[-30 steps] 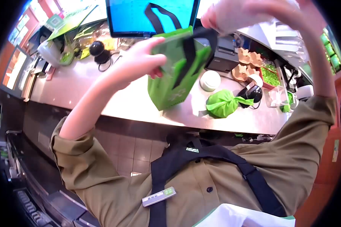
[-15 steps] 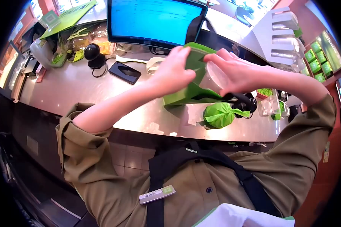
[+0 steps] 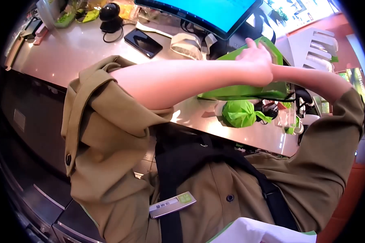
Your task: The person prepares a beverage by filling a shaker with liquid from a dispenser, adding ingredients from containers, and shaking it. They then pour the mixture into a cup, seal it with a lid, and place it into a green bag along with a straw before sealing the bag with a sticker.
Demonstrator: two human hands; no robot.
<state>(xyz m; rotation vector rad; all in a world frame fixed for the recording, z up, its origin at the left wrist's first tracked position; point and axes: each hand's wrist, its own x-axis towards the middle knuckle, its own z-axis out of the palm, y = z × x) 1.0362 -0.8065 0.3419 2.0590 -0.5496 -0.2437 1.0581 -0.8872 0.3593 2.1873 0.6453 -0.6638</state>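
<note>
An upright green bag (image 3: 227,93) stands on the counter, its open top facing away from me. My left hand (image 3: 255,56) is at the bag's mouth, with some fingers stretched out and apart; its other fingers are hidden. My right forearm (image 3: 312,77) comes in from the right and meets my left wrist. The right hand itself is hidden behind the left wrist and the bag, so what it holds cannot be seen. Close to the bag's near side sits a tied bright green plastic bundle (image 3: 240,114).
A monitor (image 3: 207,14) stands at the back, with a phone (image 3: 143,43) and a black scanner (image 3: 110,15) to its left. A white paper piece (image 3: 186,45) lies behind my left arm. White racks with clear lids (image 3: 318,52) stand at the right.
My left hand has moved right, from the bag's rim to its mouth beside my right hand. The right hand, earlier on a clear plastic container, is now hidden. The view has shifted.
</note>
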